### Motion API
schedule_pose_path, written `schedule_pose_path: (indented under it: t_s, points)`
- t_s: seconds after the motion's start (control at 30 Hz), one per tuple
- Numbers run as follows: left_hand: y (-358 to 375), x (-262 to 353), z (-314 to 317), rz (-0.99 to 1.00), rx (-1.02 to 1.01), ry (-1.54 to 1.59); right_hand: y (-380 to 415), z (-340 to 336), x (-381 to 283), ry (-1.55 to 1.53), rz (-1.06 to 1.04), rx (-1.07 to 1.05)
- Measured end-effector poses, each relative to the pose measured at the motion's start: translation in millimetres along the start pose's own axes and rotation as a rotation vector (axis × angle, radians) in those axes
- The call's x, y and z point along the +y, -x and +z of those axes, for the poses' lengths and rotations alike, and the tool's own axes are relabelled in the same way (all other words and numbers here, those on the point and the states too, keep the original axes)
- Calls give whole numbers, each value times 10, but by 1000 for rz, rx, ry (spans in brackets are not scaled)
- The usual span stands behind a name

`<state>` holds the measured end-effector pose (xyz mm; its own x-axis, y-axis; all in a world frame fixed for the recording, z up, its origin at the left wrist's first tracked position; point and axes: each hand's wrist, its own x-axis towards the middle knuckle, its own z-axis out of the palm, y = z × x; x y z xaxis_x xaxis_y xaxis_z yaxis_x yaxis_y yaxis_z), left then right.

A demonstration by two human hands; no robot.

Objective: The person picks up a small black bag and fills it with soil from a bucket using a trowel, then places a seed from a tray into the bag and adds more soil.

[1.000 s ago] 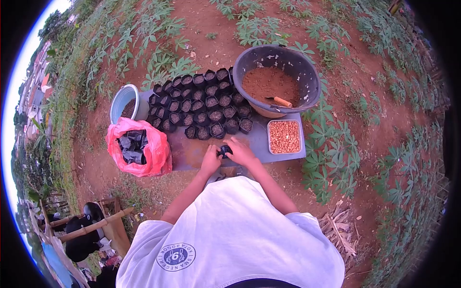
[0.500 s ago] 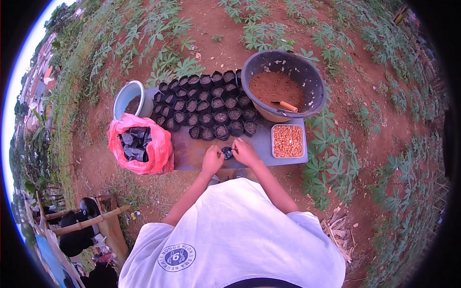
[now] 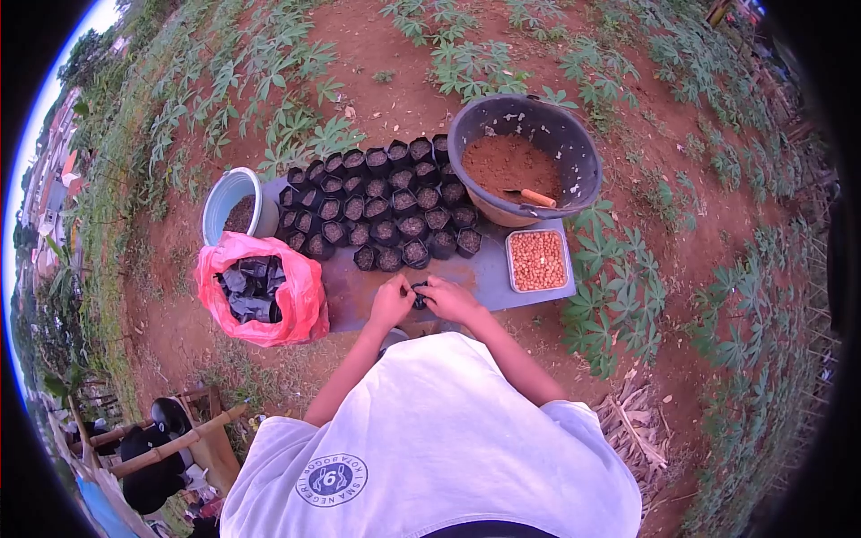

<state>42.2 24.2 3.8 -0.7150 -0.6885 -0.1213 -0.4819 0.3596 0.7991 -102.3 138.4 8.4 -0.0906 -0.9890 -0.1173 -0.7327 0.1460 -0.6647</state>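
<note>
Between my two hands, at the table's near edge, is a small black plastic planting bag (image 3: 419, 299). My left hand (image 3: 390, 301) pinches its left side, and my right hand (image 3: 451, 299) grips the right side. The hands partly cover the bag, so what is inside it does not show. Just beyond them stand rows of black planting bags (image 3: 384, 231) filled with dark soil. To the left, a pink plastic bag (image 3: 305, 309) holds more crumpled black bags (image 3: 254, 285).
A large black tub (image 3: 587, 184) of reddish soil, with a wooden-handled trowel (image 3: 536, 197), stands at the table's (image 3: 354, 280) back right. Below it sits a clear box of seeds (image 3: 538, 260). At left is a light blue bucket (image 3: 266, 215) of soil. Leafy plants (image 3: 619, 287) grow around.
My hands have drawn slightly closer together around the planting bag, which shows less now. The whole view has tilted a little; the other things on the table stay in place.
</note>
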Motion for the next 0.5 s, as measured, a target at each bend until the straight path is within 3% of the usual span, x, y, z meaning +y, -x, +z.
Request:
schedule_pose_path:
  t_s: [0.43,0.5]
  points:
    - [-220,-48,-609,-18,-32,98,-476,-160,-482,39,-119,94]
    - [-263,-72,-699,-11,54,131,-496,-232,-557,9,-121,104]
